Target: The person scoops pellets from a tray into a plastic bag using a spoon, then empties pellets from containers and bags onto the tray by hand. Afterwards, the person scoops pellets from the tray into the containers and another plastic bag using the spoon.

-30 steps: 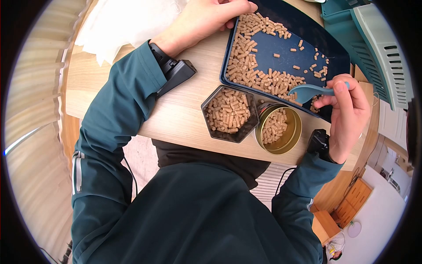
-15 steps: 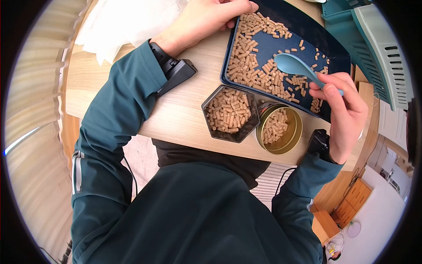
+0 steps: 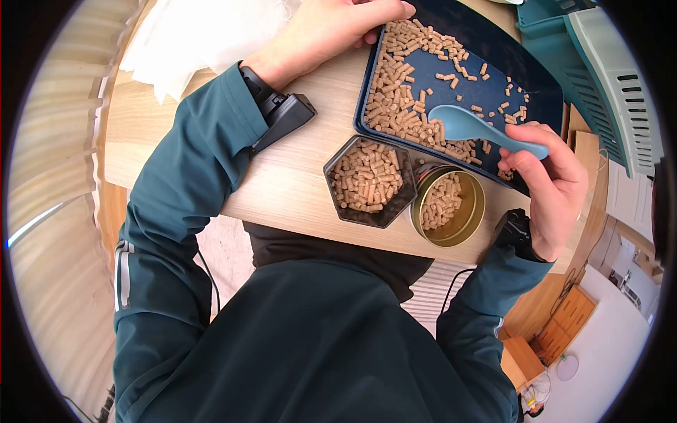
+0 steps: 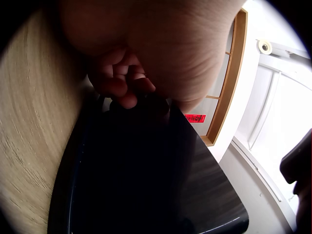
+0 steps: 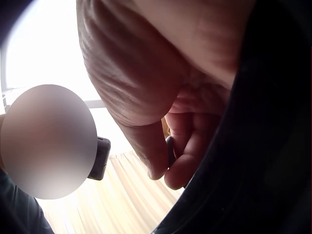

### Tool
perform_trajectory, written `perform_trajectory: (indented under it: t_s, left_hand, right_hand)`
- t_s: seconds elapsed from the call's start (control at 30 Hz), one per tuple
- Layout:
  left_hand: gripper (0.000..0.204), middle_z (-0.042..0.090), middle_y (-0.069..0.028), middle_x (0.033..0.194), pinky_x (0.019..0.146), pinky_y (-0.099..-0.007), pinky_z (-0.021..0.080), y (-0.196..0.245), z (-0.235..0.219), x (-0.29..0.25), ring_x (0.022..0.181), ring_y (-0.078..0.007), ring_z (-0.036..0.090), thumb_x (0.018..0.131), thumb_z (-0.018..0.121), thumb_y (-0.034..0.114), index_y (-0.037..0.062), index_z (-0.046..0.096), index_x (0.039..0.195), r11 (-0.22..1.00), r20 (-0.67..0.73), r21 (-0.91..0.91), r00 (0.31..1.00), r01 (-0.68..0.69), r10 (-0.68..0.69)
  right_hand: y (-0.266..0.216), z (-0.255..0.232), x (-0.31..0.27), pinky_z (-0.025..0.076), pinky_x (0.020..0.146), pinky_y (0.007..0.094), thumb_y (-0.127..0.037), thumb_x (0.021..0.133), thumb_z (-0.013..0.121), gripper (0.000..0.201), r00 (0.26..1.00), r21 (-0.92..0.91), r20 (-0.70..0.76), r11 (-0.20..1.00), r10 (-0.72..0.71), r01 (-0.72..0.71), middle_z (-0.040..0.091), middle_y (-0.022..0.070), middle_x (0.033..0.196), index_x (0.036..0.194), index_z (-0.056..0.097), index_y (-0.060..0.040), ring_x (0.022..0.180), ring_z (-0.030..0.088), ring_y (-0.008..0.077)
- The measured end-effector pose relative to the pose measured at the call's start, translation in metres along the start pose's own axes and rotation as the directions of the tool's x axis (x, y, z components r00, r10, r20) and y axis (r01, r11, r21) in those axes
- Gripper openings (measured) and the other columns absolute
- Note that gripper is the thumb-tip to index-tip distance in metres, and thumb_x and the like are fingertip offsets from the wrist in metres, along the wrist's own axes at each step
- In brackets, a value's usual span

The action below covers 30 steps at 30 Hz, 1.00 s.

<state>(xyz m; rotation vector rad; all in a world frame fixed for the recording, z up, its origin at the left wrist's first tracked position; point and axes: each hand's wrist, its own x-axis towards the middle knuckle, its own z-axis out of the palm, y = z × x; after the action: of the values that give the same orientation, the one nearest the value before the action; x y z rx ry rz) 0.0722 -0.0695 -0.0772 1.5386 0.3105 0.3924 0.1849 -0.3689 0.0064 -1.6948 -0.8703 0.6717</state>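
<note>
A dark blue tray holds tan pellets, heaped along its left and near sides. My left hand grips the tray's left rim near the far corner, thumb over the edge; in the left wrist view its curled fingers sit against the tray's outer wall. A light blue spoon is pinched by its handle in my right hand. Its bowl lies at the pellets by the near side. The right wrist view shows only a sliver of handle between thumb and fingers.
In front of the tray stand a dark hexagonal container of pellets and a gold-lined tin partly filled with pellets. White sheets lie at the far left of the wooden table. A turquoise and white plastic crate stands on the right.
The spoon rose from the tray's near right with its bowl swinging left, then came down slightly onto the pellets. Some pellets shifted toward the middle. My left hand kept its place.
</note>
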Motion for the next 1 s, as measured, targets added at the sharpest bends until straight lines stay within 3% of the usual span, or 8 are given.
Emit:
perform_trajectory:
  t_s: [0.23, 0.33, 0.53, 0.6, 1.0]
  left_hand:
    - [0.034, 0.054, 0.0057, 0.068, 0.055, -0.0210, 0.037, -0.001, 0.001, 0.001, 0.060, -0.0029, 0.046, 0.101, 0.072, 0.023, 0.0108, 0.054, 0.076, 1.000, -0.009, -0.015, 1.000, 0.008, -0.008]
    - [0.034, 0.054, 0.0058, 0.068, 0.055, -0.0209, 0.037, 0.001, 0.001, 0.001, 0.060, -0.0028, 0.046, 0.101, 0.072, 0.023, 0.0108, 0.054, 0.076, 1.000, -0.012, -0.014, 1.000, 0.010, -0.011]
    - [0.034, 0.053, 0.0060, 0.068, 0.055, -0.0209, 0.037, 0.000, 0.001, 0.001, 0.060, -0.0026, 0.046, 0.101, 0.072, 0.023, 0.0107, 0.054, 0.075, 1.000, -0.009, -0.016, 1.000, 0.015, -0.015]
    - [0.034, 0.053, 0.0061, 0.068, 0.055, -0.0209, 0.037, 0.000, 0.000, 0.001, 0.060, -0.0026, 0.046, 0.101, 0.072, 0.023, 0.0106, 0.054, 0.075, 1.000, -0.004, -0.007, 1.000, 0.004, -0.004]
    - [0.035, 0.053, 0.0059, 0.068, 0.056, -0.0211, 0.037, 0.003, 0.001, 0.000, 0.061, -0.0026, 0.046, 0.101, 0.072, 0.023, 0.0106, 0.053, 0.075, 1.000, -0.016, 0.028, 1.000, 0.005, -0.004]
  right_hand:
    - [-0.001, 0.000, 0.004, 0.048, 0.080, 0.0218, 0.003, 0.091, 0.074, 0.027, 0.998, -0.153, 0.039, 0.988, 0.040, -0.033, 0.070, 0.0101, 0.109, 0.117, 0.076, 0.0052, 0.091, 0.064, 0.0128]
    - [0.000, 0.004, 0.006, 0.047, 0.078, 0.0210, 0.002, 0.091, 0.075, 0.027, 0.999, -0.179, 0.011, 0.983, -0.032, 0.033, 0.070, 0.0088, 0.110, 0.118, 0.076, 0.0045, 0.091, 0.063, 0.0115]
    - [0.003, 0.002, 0.003, 0.055, 0.084, 0.0253, -0.003, 0.097, 0.072, 0.023, 0.999, -0.091, 0.023, 0.995, 0.036, -0.034, 0.073, 0.0124, 0.112, 0.118, 0.075, 0.0052, 0.095, 0.071, 0.0153]
    - [0.004, 0.000, 0.003, 0.059, 0.087, 0.0297, -0.006, 0.101, 0.069, 0.022, 0.998, -0.042, -0.035, 0.997, 0.056, -0.058, 0.075, 0.0147, 0.110, 0.117, 0.073, 0.0073, 0.093, 0.074, 0.0182]
    - [0.012, -0.011, 0.009, 0.065, 0.080, 0.0345, -0.017, 0.109, 0.057, 0.027, 0.987, 0.207, -0.158, 0.978, 0.030, 0.003, 0.074, 0.0185, 0.104, 0.113, 0.066, 0.0082, 0.088, 0.076, 0.0233]
